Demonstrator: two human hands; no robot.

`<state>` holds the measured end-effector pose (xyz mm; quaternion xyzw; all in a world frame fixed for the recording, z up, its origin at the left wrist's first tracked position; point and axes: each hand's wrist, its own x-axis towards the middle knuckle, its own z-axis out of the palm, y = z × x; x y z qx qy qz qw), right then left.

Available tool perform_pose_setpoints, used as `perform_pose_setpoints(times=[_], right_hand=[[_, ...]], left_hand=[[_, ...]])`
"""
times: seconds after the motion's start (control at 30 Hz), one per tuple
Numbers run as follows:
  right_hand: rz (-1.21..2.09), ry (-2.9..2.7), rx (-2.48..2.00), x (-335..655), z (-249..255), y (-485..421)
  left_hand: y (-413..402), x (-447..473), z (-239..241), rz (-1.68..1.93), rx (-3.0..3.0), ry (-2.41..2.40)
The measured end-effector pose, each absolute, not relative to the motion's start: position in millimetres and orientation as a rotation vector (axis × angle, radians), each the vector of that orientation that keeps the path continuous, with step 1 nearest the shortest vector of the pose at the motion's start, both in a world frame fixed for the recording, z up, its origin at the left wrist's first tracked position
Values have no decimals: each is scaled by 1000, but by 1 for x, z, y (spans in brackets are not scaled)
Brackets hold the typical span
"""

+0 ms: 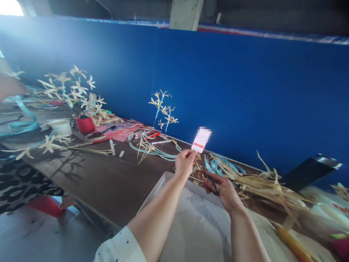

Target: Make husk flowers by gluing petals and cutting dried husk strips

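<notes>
My left hand is raised over the table with thumb and fingers pinched together; whatever lies between the fingertips is too small to make out. Just beyond those fingertips glows a lit phone screen, partly blurred out. To the right, my right hand grips a pair of dark-handled scissors, their blades pointing up toward my left fingertips. Small straw-coloured clippings lie on the table between and behind the hands. Beside my right hand spreads a heap of dried husk strips with light blue ribbon among them.
A shallow white tray lies beneath my forearms. Husk flowers on wire stems stand by the blue partition. Leftward are a red thread spool, a white cup and another person's arm. A dark slanted object stands right.
</notes>
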<state>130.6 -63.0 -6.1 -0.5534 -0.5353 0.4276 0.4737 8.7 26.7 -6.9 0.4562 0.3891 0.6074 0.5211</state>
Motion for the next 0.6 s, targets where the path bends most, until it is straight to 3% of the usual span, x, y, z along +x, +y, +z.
perform_pose_setpoints(times=[0.6], right_hand=[[1012, -1289, -1387, 132, -7, -63]], left_hand=[[22, 7, -1, 1389, 1043, 923]])
